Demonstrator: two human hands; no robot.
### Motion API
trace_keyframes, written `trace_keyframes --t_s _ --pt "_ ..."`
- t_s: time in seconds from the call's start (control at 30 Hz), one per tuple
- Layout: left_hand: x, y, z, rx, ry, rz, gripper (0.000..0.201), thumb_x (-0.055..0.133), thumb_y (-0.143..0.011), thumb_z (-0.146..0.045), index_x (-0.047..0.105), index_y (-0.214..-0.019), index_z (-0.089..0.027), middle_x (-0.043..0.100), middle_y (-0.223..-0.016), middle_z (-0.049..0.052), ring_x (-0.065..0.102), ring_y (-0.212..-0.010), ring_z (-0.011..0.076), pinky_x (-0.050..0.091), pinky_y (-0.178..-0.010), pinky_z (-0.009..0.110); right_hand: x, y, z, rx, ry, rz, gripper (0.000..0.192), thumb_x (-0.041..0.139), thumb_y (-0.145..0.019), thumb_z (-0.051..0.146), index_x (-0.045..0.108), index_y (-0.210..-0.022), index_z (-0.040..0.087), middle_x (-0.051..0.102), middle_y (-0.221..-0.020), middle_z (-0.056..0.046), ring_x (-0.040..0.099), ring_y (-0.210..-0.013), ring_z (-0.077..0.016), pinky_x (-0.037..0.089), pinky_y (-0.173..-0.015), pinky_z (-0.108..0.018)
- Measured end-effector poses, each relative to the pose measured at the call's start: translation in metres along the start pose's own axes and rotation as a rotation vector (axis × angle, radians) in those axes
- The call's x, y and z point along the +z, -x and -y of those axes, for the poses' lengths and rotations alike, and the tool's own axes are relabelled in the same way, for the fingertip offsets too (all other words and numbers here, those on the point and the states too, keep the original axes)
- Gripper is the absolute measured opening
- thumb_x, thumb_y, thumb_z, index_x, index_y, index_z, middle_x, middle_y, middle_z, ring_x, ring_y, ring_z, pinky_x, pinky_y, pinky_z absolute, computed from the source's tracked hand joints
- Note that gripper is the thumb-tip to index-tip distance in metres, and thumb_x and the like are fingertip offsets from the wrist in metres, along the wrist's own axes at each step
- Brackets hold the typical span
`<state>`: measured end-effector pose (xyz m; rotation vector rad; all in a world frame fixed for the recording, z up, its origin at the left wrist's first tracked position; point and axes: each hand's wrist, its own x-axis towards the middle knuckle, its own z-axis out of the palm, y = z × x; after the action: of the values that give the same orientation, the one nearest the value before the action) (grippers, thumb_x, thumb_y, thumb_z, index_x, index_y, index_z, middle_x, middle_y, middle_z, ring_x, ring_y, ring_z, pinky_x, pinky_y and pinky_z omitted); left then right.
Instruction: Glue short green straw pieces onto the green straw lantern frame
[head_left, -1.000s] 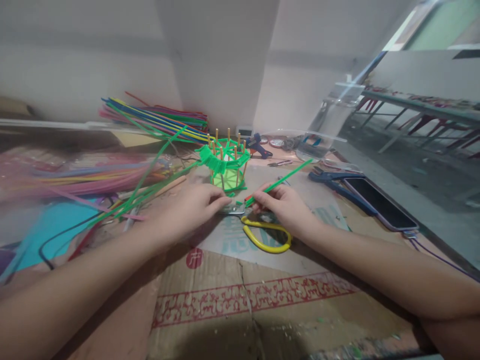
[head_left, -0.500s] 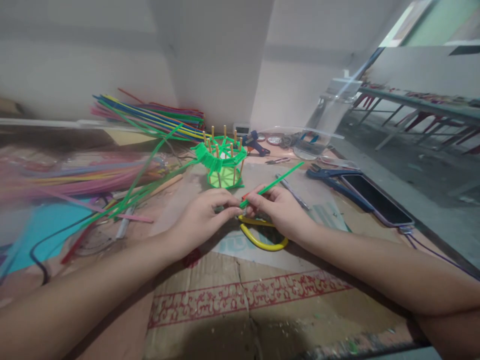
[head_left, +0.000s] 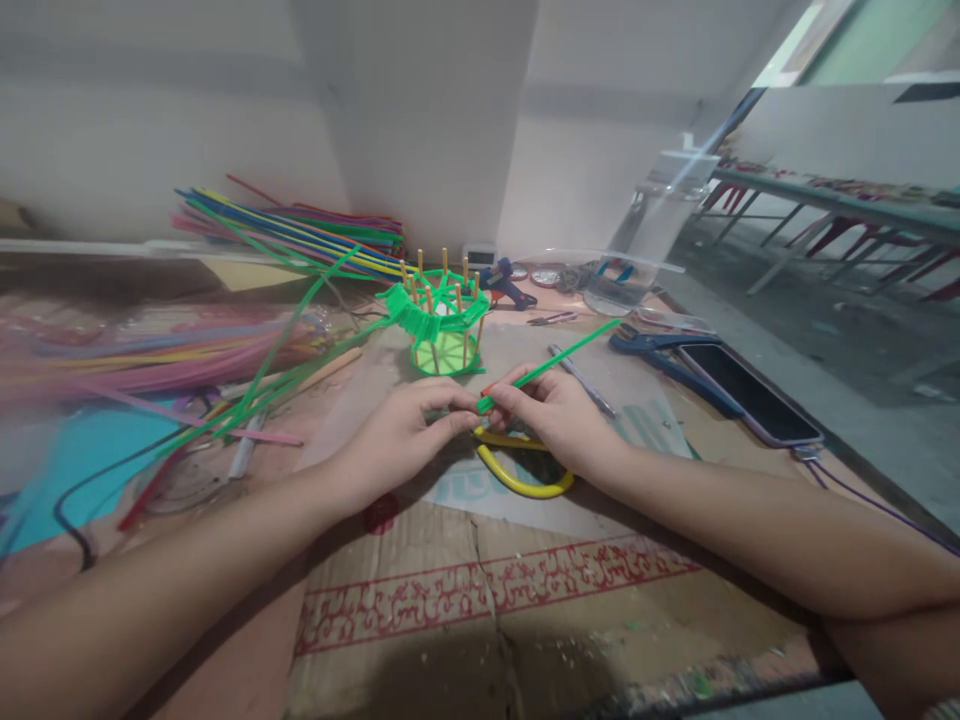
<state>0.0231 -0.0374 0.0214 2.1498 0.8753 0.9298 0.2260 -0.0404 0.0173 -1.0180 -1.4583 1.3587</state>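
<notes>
My right hand [head_left: 559,415] pinches a green pipe cleaner [head_left: 574,350], whose long free end slants up to the right. Its lower end looks folded, and there the thumb and fingertips of my left hand [head_left: 412,425] close on it. A small red bit shows by my right fingertips; what it is I cannot make out. Under my right hand lies a yellow looped handle [head_left: 529,488], the rest of that tool being hidden. Just beyond both hands stands a round frame of wooden sticks [head_left: 436,358] with a green disc base and a band of green pipe cleaner around its upper part.
Bundles of coloured pipe cleaners [head_left: 300,235] lie at the back left, with loose green ones nearer. A blue glue gun [head_left: 510,285] sits behind the frame. To the right are a pen [head_left: 583,380], blue-handled pliers [head_left: 675,365], a phone [head_left: 750,395] and a clear container [head_left: 637,240].
The whole view has shifted slightly. The pipe cleaner's free end reaches a little farther right from my right hand, while both hands keep nearly the same pose.
</notes>
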Motion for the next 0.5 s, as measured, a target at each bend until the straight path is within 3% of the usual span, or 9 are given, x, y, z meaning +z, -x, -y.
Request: trace_keyframes --t_s 0.5 --pt "-0.0044 -0.0037 -0.0079 -0.097 0.016 0.041 0.019 0.059 -0.089 -0.033 0.074 -0.087 -0.021 0.075 -0.09 0.001 0.068 -0.086 0.0181 0.051 -0.081 0.03 0.0015 0.0016 0.0006 0.006 0.002 0.021 0.035 0.078 -0.076 0.051 0.064 -0.079 0.019 0.069 -0.066 0.001 0.065 -0.061 -0.0114 0.056 -0.063 -0.025"
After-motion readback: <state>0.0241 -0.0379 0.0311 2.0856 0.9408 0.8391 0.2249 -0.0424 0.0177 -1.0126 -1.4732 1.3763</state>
